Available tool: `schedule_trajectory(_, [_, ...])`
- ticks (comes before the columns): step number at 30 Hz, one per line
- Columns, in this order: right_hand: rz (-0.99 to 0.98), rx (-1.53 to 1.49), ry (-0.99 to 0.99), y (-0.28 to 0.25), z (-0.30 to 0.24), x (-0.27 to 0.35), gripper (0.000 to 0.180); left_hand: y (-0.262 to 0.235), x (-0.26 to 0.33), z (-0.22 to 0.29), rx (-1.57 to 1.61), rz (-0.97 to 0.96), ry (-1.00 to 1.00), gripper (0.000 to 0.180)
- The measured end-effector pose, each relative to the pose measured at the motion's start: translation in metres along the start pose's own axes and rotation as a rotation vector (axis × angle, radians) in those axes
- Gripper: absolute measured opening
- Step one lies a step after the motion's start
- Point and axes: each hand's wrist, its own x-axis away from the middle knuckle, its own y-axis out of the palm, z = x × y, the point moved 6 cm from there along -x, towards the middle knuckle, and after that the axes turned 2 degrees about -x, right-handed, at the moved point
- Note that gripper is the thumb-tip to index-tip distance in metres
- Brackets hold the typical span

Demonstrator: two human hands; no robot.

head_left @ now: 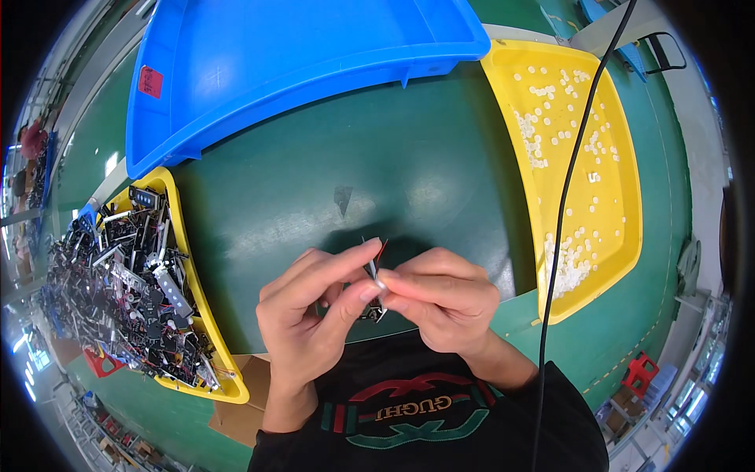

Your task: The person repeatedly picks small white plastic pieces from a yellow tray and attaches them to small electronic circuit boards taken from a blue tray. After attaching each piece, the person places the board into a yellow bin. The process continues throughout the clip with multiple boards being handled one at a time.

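My left hand (308, 308) and my right hand (442, 300) meet over the near part of the green tabletop (283, 189), fingertips pinched together. Between them is a small electronic part with wires (381, 253); thin red and dark wires stick up past the left index finger. A small pale piece (381, 283) shows right where the thumbs and fingertips meet. Below the fingers a bit of dark circuit-like part (371, 313) peeks out, mostly hidden by my left hand. Whether these are joined into one piece I cannot tell.
A yellow bin (185, 263) heaped with small black electronic assemblies (130, 275) stands at left. At right, another yellow bin (578, 197) holds many small white round pieces (568, 271). A large blue tray (314, 47) spans the far side. A black cable (560, 212) hangs across the right.
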Motion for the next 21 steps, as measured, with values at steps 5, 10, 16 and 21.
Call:
schedule_trajectory(5, [0.031, -0.143, 0.149, -0.003, 0.01, 0.001, 0.02, -0.006, 0.0, 0.003, -0.011, -0.061, 0.126, 0.021])
schedule_trajectory(10, [0.254, -0.54, 0.388, -0.009, 0.028, 0.017, 0.019, -0.043, 0.014, 0.013, -0.026, 0.106, 0.125, 0.013])
schedule_trajectory(16, [0.137, -0.374, 0.326, -0.006, 0.026, 0.021, 0.019, -0.139, 0.061, 0.095, -0.428, 0.561, 0.369, 0.012])
schedule_trajectory(21, [0.08, -0.213, 0.314, 0.003, 0.027, 0.023, 0.017, -0.231, 0.113, 0.143, -0.707, 1.201, 0.383, 0.021])
